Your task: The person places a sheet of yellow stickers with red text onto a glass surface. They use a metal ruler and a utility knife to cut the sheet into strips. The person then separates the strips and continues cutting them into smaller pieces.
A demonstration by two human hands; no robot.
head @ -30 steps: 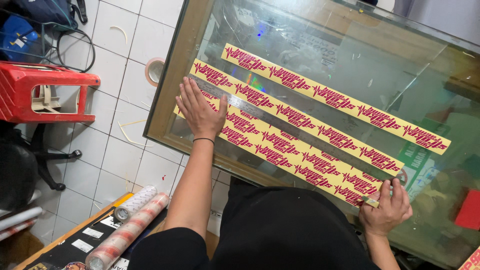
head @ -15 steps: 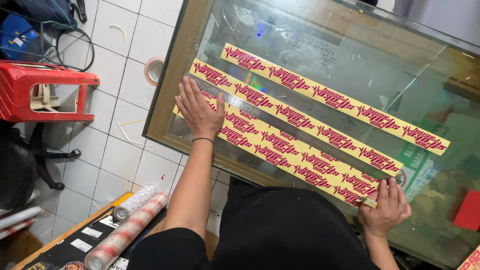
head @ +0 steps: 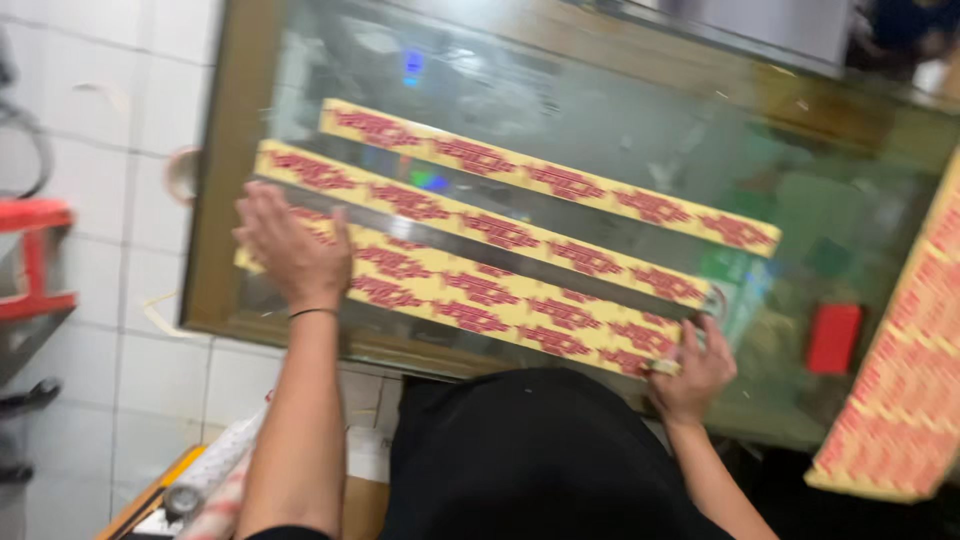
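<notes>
Cutting is the step, I think: left hand (head: 292, 255) lies flat, fingers apart, on the ruler (head: 480, 250) across the yellow sheet (head: 470, 300), right hand (head: 693, 372) pinches a small knife (head: 664, 367) at the ruler's far end, needing a steady pull along it.

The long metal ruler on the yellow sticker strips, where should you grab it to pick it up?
Probably by one end, from above. The metal ruler lies flat on the yellow sticker strips across the glass table, so only its thin edges offer a grip. The left hand presses flat on its left end; the right hand sits by the right end, the freer one to pinch and tilt up.
</notes>
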